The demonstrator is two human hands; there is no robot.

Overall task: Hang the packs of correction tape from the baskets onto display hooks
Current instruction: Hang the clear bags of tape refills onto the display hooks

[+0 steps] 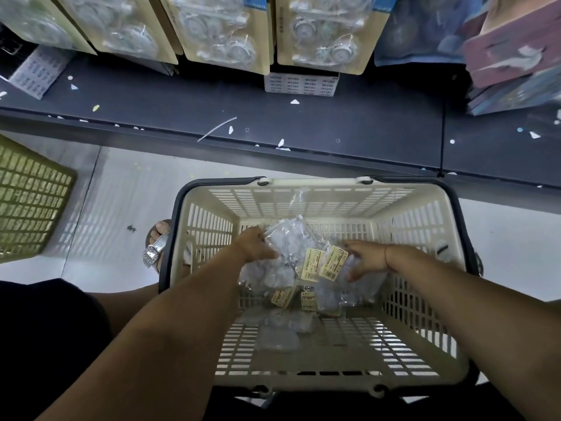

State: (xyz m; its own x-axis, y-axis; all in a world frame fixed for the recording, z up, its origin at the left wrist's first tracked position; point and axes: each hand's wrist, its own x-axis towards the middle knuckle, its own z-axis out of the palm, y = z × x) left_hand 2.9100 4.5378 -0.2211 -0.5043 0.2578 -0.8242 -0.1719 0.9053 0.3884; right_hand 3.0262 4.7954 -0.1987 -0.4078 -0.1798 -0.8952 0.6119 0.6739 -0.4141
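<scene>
Packs of correction tape (306, 262) heaped mid-floor of the cream basket (303, 185).
Left hand (256, 247) curled round a clear bunch near the far wall; right hand (364, 259) laid on the pile, fingers blurred, cannot tell if pinching. Best to lift only a few, shake off the stuck ones, turn yellow labels one way, then raise to the display over the dark shelf (273, 123).
</scene>
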